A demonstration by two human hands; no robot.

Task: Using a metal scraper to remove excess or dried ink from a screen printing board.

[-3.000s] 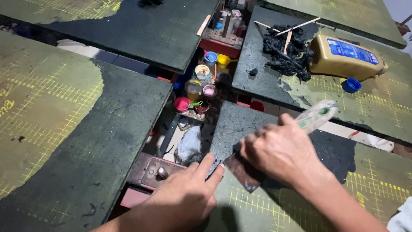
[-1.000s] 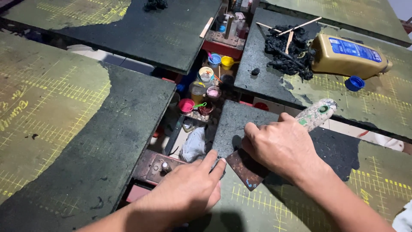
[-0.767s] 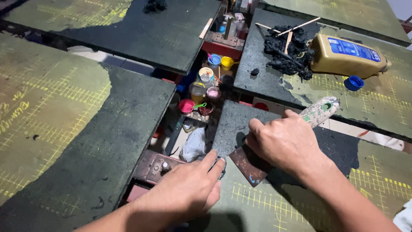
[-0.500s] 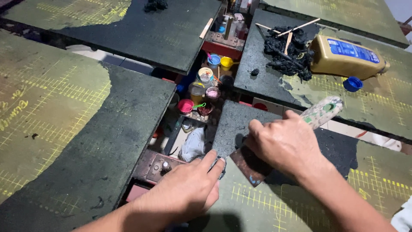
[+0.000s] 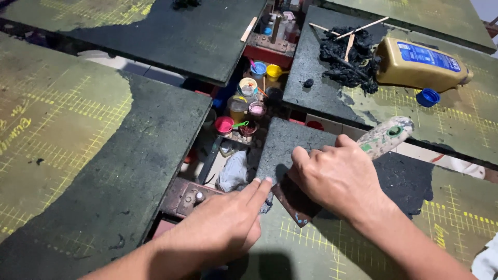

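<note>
My right hand grips a scraper by its paint-smeared handle. The scraper's rusty flat blade lies pressed on the near-right green board, at the edge of its dark ink-coated patch. My left hand rests flat on the same board's near-left corner, fingers together, fingertips touching the board just beside the blade. It holds nothing.
Several green gridded boards surround a central gap holding small paint pots and a crumpled rag. On the far-right board lie a lump of black paste with wooden sticks, a yellow bottle on its side and a blue cap.
My right hand has slid the scraper slightly back and forth over the board's dark patch. My left hand has stayed pressed on the corner.
</note>
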